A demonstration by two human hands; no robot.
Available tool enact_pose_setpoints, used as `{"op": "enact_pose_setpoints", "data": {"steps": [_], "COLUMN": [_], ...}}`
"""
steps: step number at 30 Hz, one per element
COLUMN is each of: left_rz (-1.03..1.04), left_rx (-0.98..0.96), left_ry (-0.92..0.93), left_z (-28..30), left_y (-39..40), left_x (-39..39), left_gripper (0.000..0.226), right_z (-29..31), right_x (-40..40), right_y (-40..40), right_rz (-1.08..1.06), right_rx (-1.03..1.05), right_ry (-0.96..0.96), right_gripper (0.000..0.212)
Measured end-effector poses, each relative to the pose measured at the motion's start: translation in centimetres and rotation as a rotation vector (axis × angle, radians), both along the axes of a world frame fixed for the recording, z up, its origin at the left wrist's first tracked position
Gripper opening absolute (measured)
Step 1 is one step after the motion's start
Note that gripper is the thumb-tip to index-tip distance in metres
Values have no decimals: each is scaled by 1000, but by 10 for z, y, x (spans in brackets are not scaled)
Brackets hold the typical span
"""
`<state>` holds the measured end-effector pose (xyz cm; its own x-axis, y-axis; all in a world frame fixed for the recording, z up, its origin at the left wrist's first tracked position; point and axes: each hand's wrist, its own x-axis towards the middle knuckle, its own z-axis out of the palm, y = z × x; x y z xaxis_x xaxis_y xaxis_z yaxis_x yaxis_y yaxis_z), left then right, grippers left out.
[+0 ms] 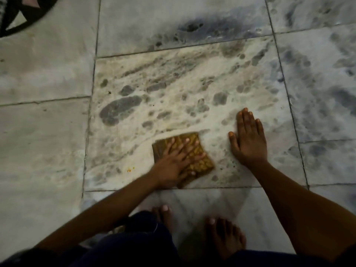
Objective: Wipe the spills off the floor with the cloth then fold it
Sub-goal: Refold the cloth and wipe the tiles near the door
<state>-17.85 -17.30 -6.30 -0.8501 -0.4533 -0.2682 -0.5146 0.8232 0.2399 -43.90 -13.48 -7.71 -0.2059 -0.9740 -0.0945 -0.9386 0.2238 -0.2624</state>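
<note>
My bare feet and dark trouser legs are closest, at the near edge of a marble floor. The cloth, a folded yellow-brown square, lies on the mottled tile just ahead of my toes. My left hand presses flat on it, fingers spread wide. Just beside it, my right hand rests palm down on bare tile, fingers straight and together. A small orange spill sits left of the cloth.

The left hand hides the cloth's middle; the dark mat is cropped top-left.
</note>
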Motion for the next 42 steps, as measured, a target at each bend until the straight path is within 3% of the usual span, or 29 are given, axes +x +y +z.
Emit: {"op": "enact_pose_setpoints", "data": {"steps": [3, 6, 10, 13, 17, 22, 27, 33, 35, 38, 42], "left_rz": [319, 538, 508, 310, 123, 384, 668, 885, 842, 559, 418], "left_rx": [6, 60, 68, -10, 121, 65, 14, 3, 32, 44, 16], "left_ry": [-103, -72, -101, -104, 11, -42, -99, -119, -123, -62, 1], "left_z": [-4, 0, 3, -1, 4, 8, 18, 13, 11, 6, 4], "left_y": [-64, -140, -146, -66, 15, -62, -156, -77, -31, 29, 22], "left_x": [-9, -17, -25, -21, -1, 4, 62, 89, 66, 30, 42], "left_gripper": [65, 61, 62, 66, 56, 58, 59, 65, 68, 64, 61], "right_z": [0, 0, 0, -1, 4, 5, 2, -1, 0, 1, 2], "right_x": [-1, -1, -2, -2, 17, 43, 46, 46, 46, 46, 46], "right_y": [0, 0, 0, 0, -7, -26, -30, -29, -28, -28, -28], "right_rz": [4, 4, 8, -4, -7, 155, 237, 242, 246, 249, 244], "right_rx": [5, -3, -15, -29, -52, -21, 36, 16, 18, -2, -4], "right_ry": [-15, -19, -25, -36, -75, -62, -8, 2, 1, -2, -1], "right_gripper": [69, 69, 70, 71, 70, 67, 68, 69, 69, 69, 68]}}
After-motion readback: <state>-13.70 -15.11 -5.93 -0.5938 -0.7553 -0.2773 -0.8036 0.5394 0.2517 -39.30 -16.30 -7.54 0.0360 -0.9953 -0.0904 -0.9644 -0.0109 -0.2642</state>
